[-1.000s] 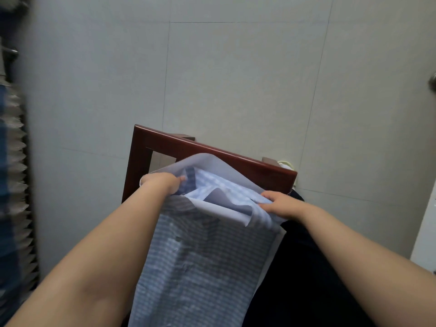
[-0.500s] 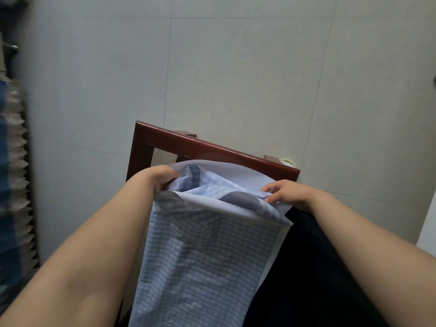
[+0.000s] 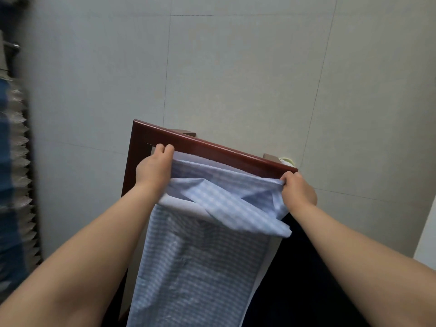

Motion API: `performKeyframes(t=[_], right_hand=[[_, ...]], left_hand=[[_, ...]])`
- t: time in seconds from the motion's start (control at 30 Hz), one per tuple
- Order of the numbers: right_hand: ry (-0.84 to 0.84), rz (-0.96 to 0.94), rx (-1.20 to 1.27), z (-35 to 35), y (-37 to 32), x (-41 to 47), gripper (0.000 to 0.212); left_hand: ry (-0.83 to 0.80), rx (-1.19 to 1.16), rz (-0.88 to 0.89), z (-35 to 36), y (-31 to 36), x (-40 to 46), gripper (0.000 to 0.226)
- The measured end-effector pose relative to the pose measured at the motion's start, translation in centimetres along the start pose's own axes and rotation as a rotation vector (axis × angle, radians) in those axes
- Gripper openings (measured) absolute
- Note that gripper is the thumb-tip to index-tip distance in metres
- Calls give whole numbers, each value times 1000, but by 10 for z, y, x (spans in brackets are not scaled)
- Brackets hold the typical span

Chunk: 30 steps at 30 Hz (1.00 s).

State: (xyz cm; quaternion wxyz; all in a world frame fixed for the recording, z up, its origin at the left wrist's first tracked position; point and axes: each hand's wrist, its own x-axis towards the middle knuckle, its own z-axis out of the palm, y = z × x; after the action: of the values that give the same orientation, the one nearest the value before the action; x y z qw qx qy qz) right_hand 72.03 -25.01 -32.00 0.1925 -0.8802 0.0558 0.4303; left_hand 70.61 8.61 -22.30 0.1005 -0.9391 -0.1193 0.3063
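The blue checked cloth [image 3: 203, 256] hangs lengthwise from just below the top rail of a dark red wooden frame [image 3: 212, 147] down towards the person. Its upper edge is stretched between both hands, and a paler white layer [image 3: 179, 204] shows under it along the fold. The left hand [image 3: 154, 171] has its fingers curled over the upper left corner, with two fingertips reaching up to the rail. The right hand [image 3: 298, 192] is closed in a tight pinch on the bunched upper right corner, close beneath the rail's right end. The work looks about midway. The cloth is pulled taut across the top and its long lower part lies fairly flat, though lightly creased. A loose flap is still doubled over and sags slantwise across the middle, and the top edge is not laid over the rail. Judging by this, the flap has yet to be straightened and the edge settled. A dark cloth [image 3: 306, 279] lies to the right of the checked one, touching its edge. A small pale green round thing [image 3: 286, 160] peeps out behind the frame's right corner, too hidden to identify. Beneath everything is a floor of large grey tiles [image 3: 236, 67] with thin joints. Along the left edge of the view stands something blurred, blue with a pale scalloped fringe [image 3: 16, 161].
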Motion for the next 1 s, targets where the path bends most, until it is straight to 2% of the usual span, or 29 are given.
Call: performKeyframes(t=[0.07,0.13,0.17,0.23,0.3,0.37,0.4,0.47,0.5,0.57,0.63,0.7,0.73,0.87,0.93,1.0], right_hand=[[40,-14,-49,3,0,0,16],[50,-44,-57,5,4,3,18],[26,-65,-40,5,7,5,18],[-58,-67,77,5,14,11,15],[-131,0,291,1,19,14,24],[-194,52,390,-5,26,17,31],[-252,47,382,-7,31,17,30],[-377,-1,317,-10,39,18,23],[-409,-52,252,-12,39,17,21],[-331,-210,65,-13,34,12,22],[-164,-438,-178,-10,27,4,24],[-125,-672,-403,-2,26,-4,26],[-119,-661,-427,-3,28,-4,26],[-89,-182,-248,-15,39,22,24],[-20,-142,-263,-13,33,23,31],[195,-231,-214,-8,21,15,41]], left_hand=[[-64,-25,-105,-1,2,5,22],[-306,-78,-154,-10,1,17,18],[-456,-172,-158,-16,-4,25,28],[-699,-439,-198,-33,-13,38,46],[-741,-522,-194,-40,-23,45,38],[-705,-510,-199,-40,-23,46,20],[-632,-480,-206,-36,-20,46,15],[-378,-323,-215,-29,-11,44,4],[-259,-204,-206,-26,-6,41,7],[-136,-12,-177,-18,-3,34,16],[-119,61,-212,-12,-4,31,20],[-124,127,-271,-11,-7,36,25],[-123,154,-288,-13,-8,40,26],[-163,151,-348,-26,0,58,26],[-196,128,-366,-32,6,65,23],[-226,124,-364,-36,7,74,24]])
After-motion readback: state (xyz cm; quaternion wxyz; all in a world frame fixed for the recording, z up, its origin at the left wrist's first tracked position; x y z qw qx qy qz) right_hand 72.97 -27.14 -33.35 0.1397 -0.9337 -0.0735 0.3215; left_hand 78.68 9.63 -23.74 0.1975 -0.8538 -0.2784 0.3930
